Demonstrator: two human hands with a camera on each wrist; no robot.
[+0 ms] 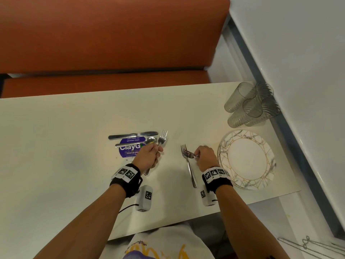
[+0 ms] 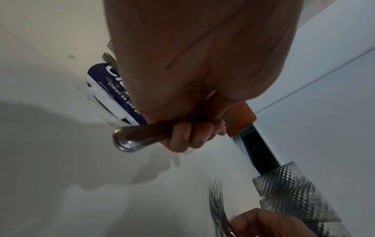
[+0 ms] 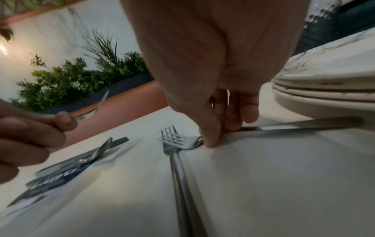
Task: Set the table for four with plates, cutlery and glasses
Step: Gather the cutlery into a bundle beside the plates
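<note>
My left hand point(image 1: 152, 156) grips a steel fork point(image 1: 162, 137) by its handle, tines pointing away; the left wrist view shows the fingers point(image 2: 190, 136) curled round that handle point(image 2: 129, 139). My right hand point(image 1: 198, 155) pinches the neck of a second fork point(image 3: 178, 141) that lies crosswise on the table, its handle running right towards the plates. Its tines rest over a third fork point(image 1: 189, 167) lying flat with the handle towards me. A knife point(image 1: 133, 136) and a spoon point(image 1: 147, 142) lie left of my left hand. A stack of marbled plates point(image 1: 246, 184) sits at the right.
Several clear ribbed glasses point(image 1: 250, 105) stand grouped at the table's far right corner by the wall. A purple sticker point(image 1: 130, 149) is under the knife and spoon. An orange bench point(image 1: 112, 43) runs along the far side. The white table point(image 1: 56, 146) stretches left.
</note>
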